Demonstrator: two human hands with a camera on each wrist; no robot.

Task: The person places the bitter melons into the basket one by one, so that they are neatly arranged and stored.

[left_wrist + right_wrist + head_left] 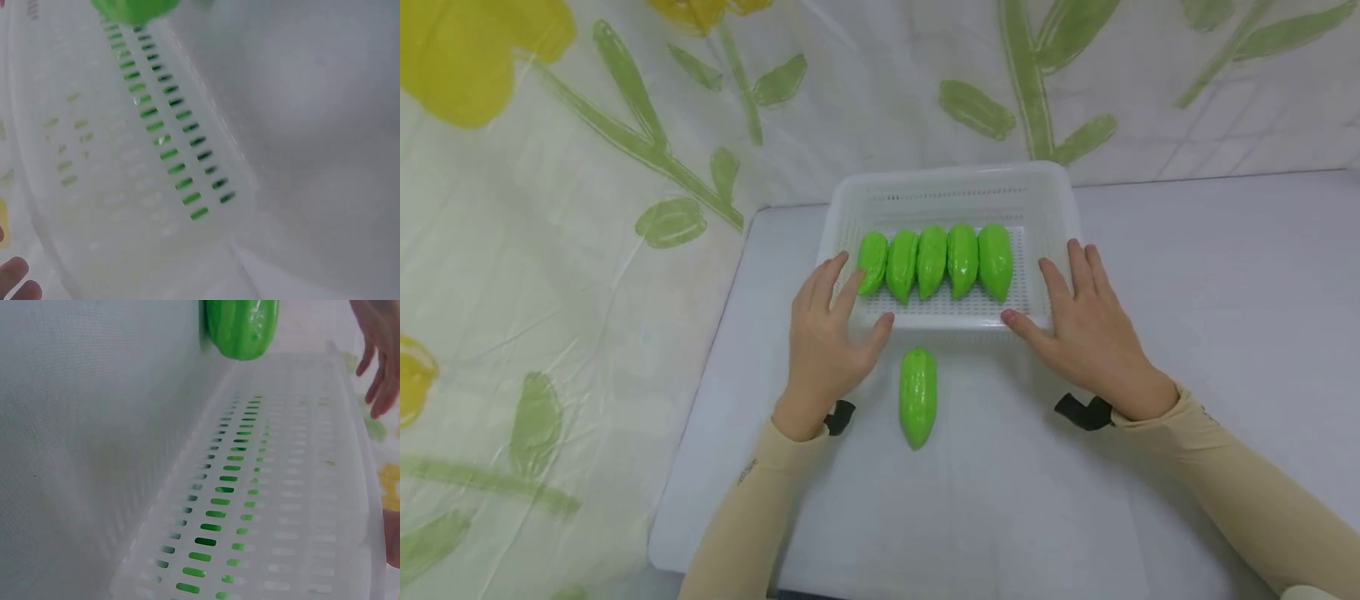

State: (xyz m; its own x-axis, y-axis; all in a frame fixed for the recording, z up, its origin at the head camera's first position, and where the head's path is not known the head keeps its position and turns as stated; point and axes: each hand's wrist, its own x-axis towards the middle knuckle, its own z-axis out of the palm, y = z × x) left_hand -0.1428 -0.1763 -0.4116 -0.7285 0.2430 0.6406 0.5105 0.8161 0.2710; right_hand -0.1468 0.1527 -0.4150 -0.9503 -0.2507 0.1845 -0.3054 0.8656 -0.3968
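A white plastic basket with slotted sides sits at the back of the table. Inside it lies a row of several glossy green, pointed, ribbed pieces shaped like a vegetable. My left hand spreads over the front left corner, thumb near the front rim. At the front right corner is my right hand, fingers extended, its thumb tip right at the rim. Another green vegetable-shaped piece lies on the table in front of the basket, between my wrists. The right wrist view shows its rounded end beside the slotted wall.
A pale cloth covers the table. Behind and to the left hangs a white curtain with yellow flowers and green leaves, close to the basket's back rim. Dark straps show at both wrists.
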